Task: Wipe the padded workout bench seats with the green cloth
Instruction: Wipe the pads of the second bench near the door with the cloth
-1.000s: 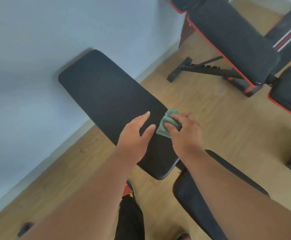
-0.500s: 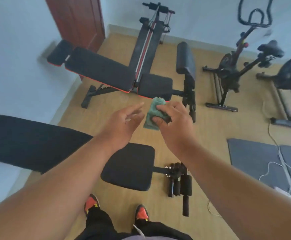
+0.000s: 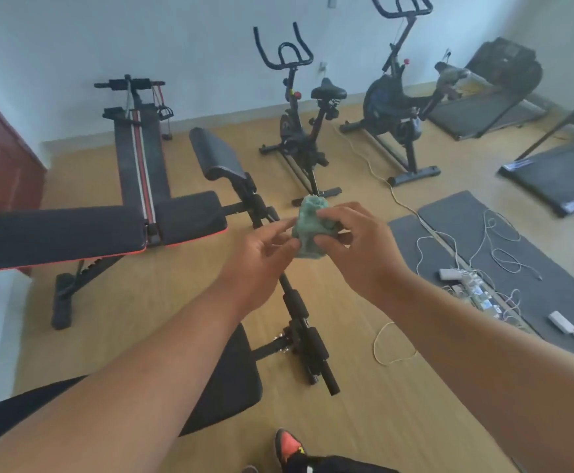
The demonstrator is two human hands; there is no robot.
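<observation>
The right hand (image 3: pixel 357 247) had the green cloth (image 3: pixel 309 230) bunched up in its grip, thumb underneath and curled fingers over the top, so the cloth stood up in a crumpled wad above the knuckles. The left hand (image 3: pixel 261 264) came in from the other side with its fingers loosely bent; the fingertips (image 3: pixel 287 230) touched the cloth's left edge, though whether they actually pinched it I could not tell. Both forearms reached forward and met in front of the person's chest, with the cloth held up in the air, clear of any padding.

Below the left forearm sat the near bench seat (image 3: pixel 234 380), a black pad with its foam leg rollers (image 3: pixel 307 339) sticking out to the right. Farther off to the left stood the red-trimmed bench (image 3: pixel 73 233), its long backrest and short seat lying almost level. A curved black pad (image 3: pixel 217 155) rose just behind it.

Two exercise bikes (image 3: pixel 306 131) stood by the far wall, and dark floor mats (image 3: pixel 476 247) on the right carried a tangle of white cables (image 3: pixel 493 240). An orange shoe (image 3: pixel 289 445) showed at the bottom edge on the wooden floor (image 3: pixel 162 302).
</observation>
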